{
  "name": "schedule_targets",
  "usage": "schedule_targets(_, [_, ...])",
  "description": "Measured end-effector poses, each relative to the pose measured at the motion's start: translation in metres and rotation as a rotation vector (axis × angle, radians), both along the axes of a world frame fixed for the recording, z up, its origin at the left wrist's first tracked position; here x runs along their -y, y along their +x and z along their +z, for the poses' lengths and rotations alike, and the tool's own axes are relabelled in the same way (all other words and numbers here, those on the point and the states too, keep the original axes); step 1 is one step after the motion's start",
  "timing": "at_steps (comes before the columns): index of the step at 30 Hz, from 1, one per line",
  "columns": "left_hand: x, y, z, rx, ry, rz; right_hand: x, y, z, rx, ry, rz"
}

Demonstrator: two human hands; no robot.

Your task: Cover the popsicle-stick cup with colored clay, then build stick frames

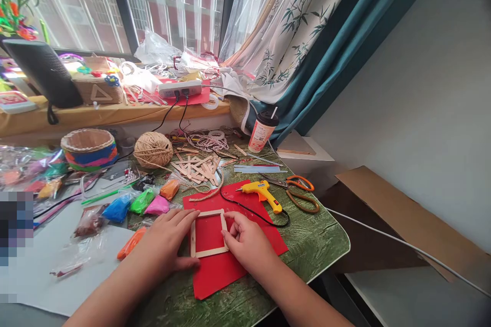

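A square frame of craft sticks [210, 253] lies on a sheet of red paper [215, 278]. My left hand [169, 237] spans its left side, fingertips at the upper left corner and thumb by the lower left corner. With thumb and bent fingers, my right hand [243, 240] pinches the right stick. Beyond the frame, a yellow hot glue gun [264, 194] lies on its side on the paper, nozzle to the left. Orange-handled scissors [297, 189] rest to its right, partly spread. A pile of loose craft sticks [197, 167] lies farther back.
Bags of coloured clay [143, 202] lie left of my hands. Behind them stand a twine ball [153, 149] and a colourful basket [89, 149]. Clear glue sticks [257, 168] lie near a lidded cup [263, 132]. A power strip [179, 89] sits on the windowsill. The table edge [350, 245] is at right.
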State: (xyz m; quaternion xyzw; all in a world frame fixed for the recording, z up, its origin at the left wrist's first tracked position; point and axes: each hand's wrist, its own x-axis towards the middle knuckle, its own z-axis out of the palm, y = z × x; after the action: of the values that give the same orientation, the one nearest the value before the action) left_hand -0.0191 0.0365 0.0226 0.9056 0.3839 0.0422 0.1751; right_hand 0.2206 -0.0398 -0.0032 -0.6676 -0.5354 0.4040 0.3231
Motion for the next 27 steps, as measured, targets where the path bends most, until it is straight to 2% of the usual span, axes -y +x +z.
schedule_targets(8, [-0.001, 0.002, 0.004, -0.003, -0.047, 0.002, -0.001, -0.002, -0.003, -0.068, 0.004, -0.034])
schedule_targets(12, [0.001, 0.000, 0.003, 0.059, -0.025, 0.004, 0.010, -0.006, -0.005, -0.311, 0.062, -0.121])
schedule_targets(14, [0.003, -0.001, 0.001, 0.168, 0.001, 0.022, 0.018, -0.004, 0.004, -0.500, 0.092, -0.174])
schedule_targets(16, [0.005, -0.002, 0.001, 0.314, -0.015, 0.007, 0.022, 0.004, 0.022, -0.567, 0.224, -0.158])
schedule_targets(17, [0.006, -0.003, 0.001, 0.383, -0.045, -0.019, 0.022, 0.009, 0.033, -0.507, 0.326, -0.104])
schedule_targets(19, [0.008, -0.004, 0.005, 0.483, -0.129, -0.064, 0.019, 0.020, 0.053, -0.236, 0.466, 0.091])
schedule_targets(21, [0.010, -0.002, 0.010, 0.522, -0.210, -0.068, 0.014, 0.027, 0.064, -0.089, 0.475, 0.219])
schedule_targets(23, [0.014, 0.001, 0.014, 0.478, -0.278, -0.007, 0.011, 0.026, 0.059, -0.100, 0.435, 0.230])
schedule_targets(27, [0.021, 0.011, 0.018, 0.329, -0.290, 0.156, 0.018, 0.007, 0.023, -0.166, 0.322, 0.054])
